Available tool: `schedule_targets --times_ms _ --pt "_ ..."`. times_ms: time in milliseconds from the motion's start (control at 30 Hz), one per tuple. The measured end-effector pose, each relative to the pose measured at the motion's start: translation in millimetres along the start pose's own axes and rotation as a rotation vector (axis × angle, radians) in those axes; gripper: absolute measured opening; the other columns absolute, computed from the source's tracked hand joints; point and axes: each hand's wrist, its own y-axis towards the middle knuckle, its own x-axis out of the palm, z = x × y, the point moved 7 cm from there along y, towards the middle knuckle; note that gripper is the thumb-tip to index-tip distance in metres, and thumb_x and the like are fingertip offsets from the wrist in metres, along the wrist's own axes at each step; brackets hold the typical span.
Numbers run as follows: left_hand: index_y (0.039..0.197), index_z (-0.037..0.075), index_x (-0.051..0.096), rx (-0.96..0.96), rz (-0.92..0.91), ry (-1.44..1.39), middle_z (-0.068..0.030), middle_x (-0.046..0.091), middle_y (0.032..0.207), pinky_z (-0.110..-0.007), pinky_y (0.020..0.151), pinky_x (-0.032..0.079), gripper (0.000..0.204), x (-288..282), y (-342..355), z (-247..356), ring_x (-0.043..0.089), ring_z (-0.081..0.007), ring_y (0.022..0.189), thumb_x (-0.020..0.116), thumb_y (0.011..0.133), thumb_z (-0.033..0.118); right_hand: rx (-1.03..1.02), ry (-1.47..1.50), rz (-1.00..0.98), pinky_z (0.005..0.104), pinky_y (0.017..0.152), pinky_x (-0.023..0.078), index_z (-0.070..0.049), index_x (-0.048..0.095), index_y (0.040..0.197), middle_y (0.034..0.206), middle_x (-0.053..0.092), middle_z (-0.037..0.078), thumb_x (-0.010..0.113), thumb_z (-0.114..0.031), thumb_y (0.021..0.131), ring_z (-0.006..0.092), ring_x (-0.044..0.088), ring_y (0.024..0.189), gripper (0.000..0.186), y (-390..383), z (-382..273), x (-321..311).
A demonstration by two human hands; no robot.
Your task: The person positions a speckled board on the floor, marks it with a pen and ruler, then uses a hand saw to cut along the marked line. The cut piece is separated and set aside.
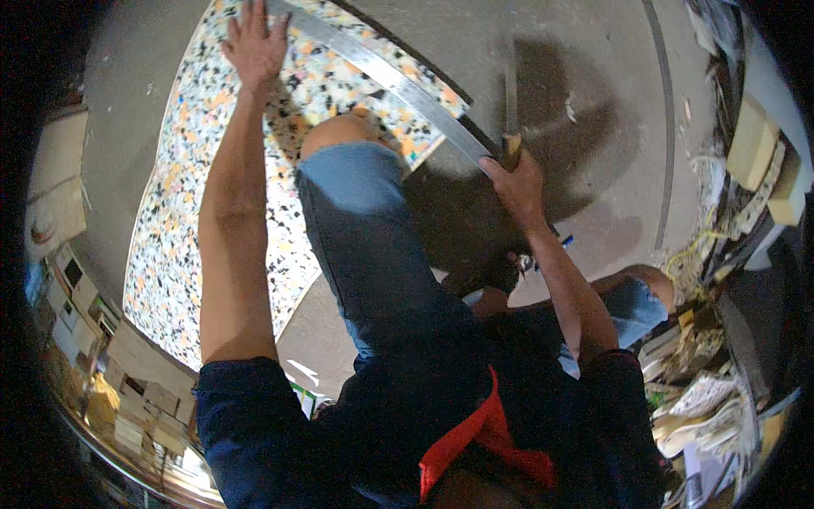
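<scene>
Dark blue cloth fills the bottom of my view, the shirt sleeves [246, 416], with a red strip [475, 433] at the chest and pale denim shorts [365, 246] over a bent knee [339, 131] that rests on the speckled foam sheet [186, 220], apparently to pin it flat against the grey concrete floor [577, 93]. The right hand [513, 182] sits closer, fingers curled around what looks like a wooden-handled knife [510, 144]; the blade is hidden, so I cannot tell how it meets the sheet. It sits tight against the long metal straightedge [381, 72], which crosses the foam's far corner on a slant, seemingly as a guide. Farther out, the left hand [254, 42] lies spread, palm down, by the straightedge's far end, likely holding it from sliding. Offcuts and clutter [746, 195] pile along the right edge.
</scene>
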Motion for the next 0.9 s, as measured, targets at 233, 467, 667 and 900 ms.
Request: schedule_targets --times_ms 233,467,667,900 --pt "0.157 0.022 0.040 -0.049 -0.050 -0.021 -0.0070 0.032 0.165 -0.062 0.120 0.009 0.070 -10.1 2.6 8.2 0.021 -0.0381 0.153 0.045 0.099 0.060 -0.080 -0.090 0.188 0.0407 0.077 0.053 0.002 0.066 0.101 0.088 0.071 0.017 0.084 -0.030 0.077 0.0264 0.069 0.085 0.044 -10.8 -6.0 -1.6" --pt "0.156 0.021 0.041 -0.078 -0.082 0.032 -0.0071 0.034 0.164 -0.061 0.119 0.013 0.070 -7.4 6.4 2.0 0.025 -0.0389 0.151 0.045 0.098 0.060 -0.002 0.020 0.185 0.0399 0.077 0.054 0.002 0.065 0.099 0.090 0.071 0.022 0.084 -0.024 0.079 0.0265 0.071 0.084 0.038 -13.9 -5.8 4.4" --pt "0.156 0.018 0.041 -0.083 -0.098 0.004 -0.0085 0.033 0.165 -0.059 0.119 0.013 0.070 -10.2 7.6 3.9 0.026 -0.0390 0.150 0.047 0.099 0.059 0.011 0.063 0.169 0.0400 0.076 0.054 0.003 0.064 0.101 0.089 0.071 0.022 0.083 -0.021 0.080 0.0271 0.071 0.082 0.037 -20.3 -7.6 4.0" --pt "0.155 0.019 0.042 -0.057 -0.109 0.011 -0.0098 0.033 0.164 -0.060 0.120 0.012 0.070 -2.8 8.2 -12.4 0.026 -0.0399 0.150 0.044 0.099 0.061 -0.013 0.110 0.141 0.0529 0.079 0.055 0.005 0.060 0.101 0.089 0.069 0.032 0.081 -0.020 0.079 0.0500 0.070 0.088 0.040 -22.6 -10.1 6.6"
